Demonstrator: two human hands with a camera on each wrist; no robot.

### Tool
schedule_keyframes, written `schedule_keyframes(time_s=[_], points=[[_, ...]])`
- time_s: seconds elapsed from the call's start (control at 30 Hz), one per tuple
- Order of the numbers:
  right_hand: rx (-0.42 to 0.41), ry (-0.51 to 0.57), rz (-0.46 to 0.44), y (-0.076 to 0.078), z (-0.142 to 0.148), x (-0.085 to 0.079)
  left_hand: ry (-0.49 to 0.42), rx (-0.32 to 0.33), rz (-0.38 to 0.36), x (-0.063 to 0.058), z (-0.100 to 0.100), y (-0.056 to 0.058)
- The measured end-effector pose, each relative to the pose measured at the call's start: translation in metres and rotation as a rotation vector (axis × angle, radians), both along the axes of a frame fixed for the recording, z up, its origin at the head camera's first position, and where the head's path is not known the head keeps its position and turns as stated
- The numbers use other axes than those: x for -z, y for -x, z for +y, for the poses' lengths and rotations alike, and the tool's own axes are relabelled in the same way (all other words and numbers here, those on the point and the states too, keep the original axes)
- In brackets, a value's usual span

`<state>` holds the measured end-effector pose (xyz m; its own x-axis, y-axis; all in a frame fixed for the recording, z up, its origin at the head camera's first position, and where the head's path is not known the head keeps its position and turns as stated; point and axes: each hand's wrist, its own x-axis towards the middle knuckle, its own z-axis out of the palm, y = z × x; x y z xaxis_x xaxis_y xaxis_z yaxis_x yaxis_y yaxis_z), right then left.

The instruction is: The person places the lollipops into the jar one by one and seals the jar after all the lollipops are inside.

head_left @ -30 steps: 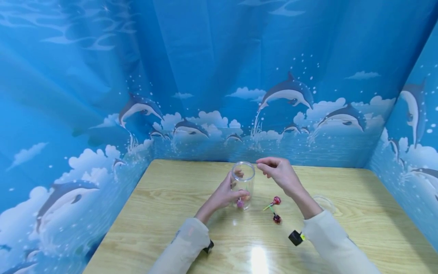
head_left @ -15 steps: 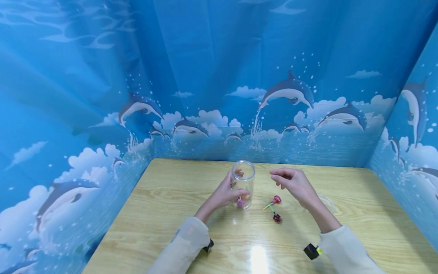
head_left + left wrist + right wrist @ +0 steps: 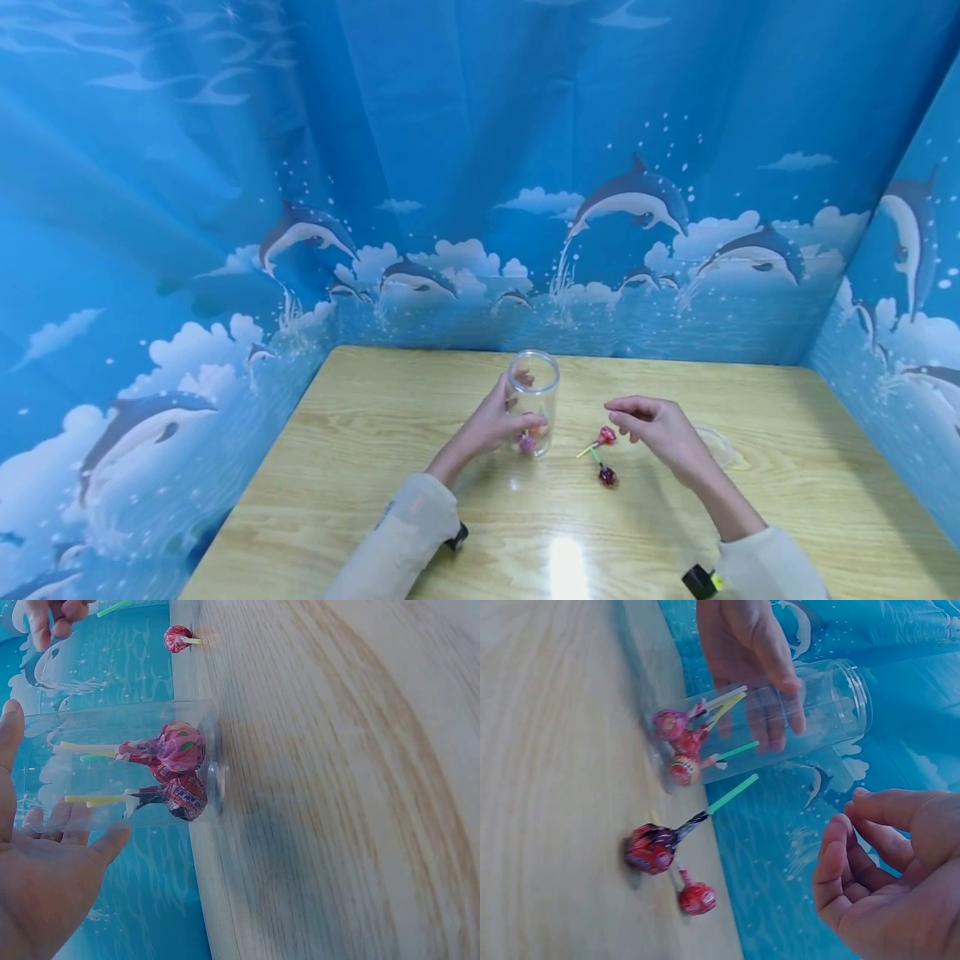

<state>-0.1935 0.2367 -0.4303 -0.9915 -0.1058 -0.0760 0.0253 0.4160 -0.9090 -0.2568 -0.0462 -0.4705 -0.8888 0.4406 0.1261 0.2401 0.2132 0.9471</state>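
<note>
My left hand [image 3: 491, 423] grips a clear plastic jar [image 3: 545, 406] around its side. The jar stands upright on the table with its mouth uncovered. Several wrapped lollipops [image 3: 182, 747] sit inside it, heads down and sticks up. To the right of the jar lie two more lollipops: a red one [image 3: 607, 437] with a yellow stick and a dark-wrapped one [image 3: 607, 477] with a green stick, their sticks crossing. Just above and right of these, my right hand [image 3: 663, 429] hovers with loosely bent fingers, and nothing shows between them.
A clear round lid [image 3: 717, 447] lies on the table behind the right forearm. The wooden table [image 3: 360, 492] meets a blue dolphin-print curtain [image 3: 450, 167] at its back and sides. A light glare marks the front of the tabletop.
My right hand has moved from beside the jar's mouth down and to the right, toward the two loose lollipops. The left hand and the jar have stayed in place.
</note>
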Motion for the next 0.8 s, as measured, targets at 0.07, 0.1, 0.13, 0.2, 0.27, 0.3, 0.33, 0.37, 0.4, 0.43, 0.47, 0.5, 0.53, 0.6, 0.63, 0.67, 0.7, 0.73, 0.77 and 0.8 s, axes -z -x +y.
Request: schedule_keyframes(time_s=[0.07, 0.1, 0.13, 0.2, 0.27, 0.3, 0.33, 0.37, 0.4, 0.43, 0.47, 0.5, 0.53, 0.6, 0.63, 0.67, 0.7, 0.73, 0.77, 0.8], points=[[0.005, 0.003, -0.008, -0.003, 0.001, 0.004, 0.006, -0.005, 0.001, 0.0, 0.0, 0.0], [0.008, 0.006, -0.01, -0.004, 0.002, 0.006, 0.006, -0.005, 0.003, -0.001, 0.0, -0.001], [0.01, 0.005, -0.009, -0.006, 0.002, 0.009, 0.006, -0.005, 0.003, -0.001, 0.001, -0.001], [0.011, 0.008, -0.009, -0.008, 0.003, 0.013, 0.004, -0.004, 0.004, -0.002, 0.001, -0.001], [0.007, 0.021, -0.006, -0.01, 0.003, 0.018, 0.0, -0.005, 0.002, -0.001, 0.001, -0.001], [-0.001, 0.032, -0.001, -0.011, 0.003, 0.02, -0.004, -0.005, 0.002, -0.001, 0.001, -0.001], [-0.005, 0.043, 0.003, -0.012, 0.003, 0.022, -0.003, -0.007, -0.001, -0.001, 0.001, -0.001], [-0.012, 0.053, 0.01, -0.013, 0.003, 0.024, -0.004, -0.009, -0.003, -0.001, 0.001, 0.0], [-0.019, 0.058, 0.018, -0.014, 0.003, 0.027, -0.004, -0.01, -0.006, -0.001, 0.001, 0.0], [-0.024, 0.061, 0.028, -0.015, 0.002, 0.029, -0.005, -0.01, -0.005, -0.001, 0.001, 0.0], [-0.029, 0.065, 0.038, -0.015, 0.002, 0.031, -0.004, -0.01, -0.007, 0.0, 0.001, 0.0], [-0.034, 0.066, 0.05, -0.016, 0.001, 0.033, -0.002, -0.01, -0.006, 0.0, 0.001, 0.0], [-0.037, 0.061, 0.064, -0.017, 0.0, 0.035, 0.001, -0.009, -0.005, 0.0, 0.001, 0.0], [-0.052, 0.054, 0.096, -0.017, -0.002, 0.039, 0.005, -0.006, 0.002, 0.0, 0.001, 0.0], [-0.059, 0.051, 0.109, -0.018, -0.003, 0.04, 0.004, -0.004, 0.007, 0.0, 0.001, 0.0], [-0.065, 0.052, 0.119, -0.018, -0.004, 0.042, 0.005, -0.003, 0.009, 0.0, 0.001, 0.0], [-0.07, 0.047, 0.13, -0.018, -0.005, 0.043, 0.006, -0.001, 0.013, 0.0, 0.001, 0.0], [-0.073, 0.043, 0.137, -0.018, -0.007, 0.044, 0.006, 0.0, 0.016, 0.001, 0.001, 0.0], [-0.078, 0.038, 0.143, -0.018, -0.008, 0.045, 0.004, 0.001, 0.018, 0.001, 0.001, 0.0], [-0.077, 0.034, 0.143, -0.017, -0.009, 0.046, 0.005, 0.001, 0.018, 0.0, 0.001, 0.0]])
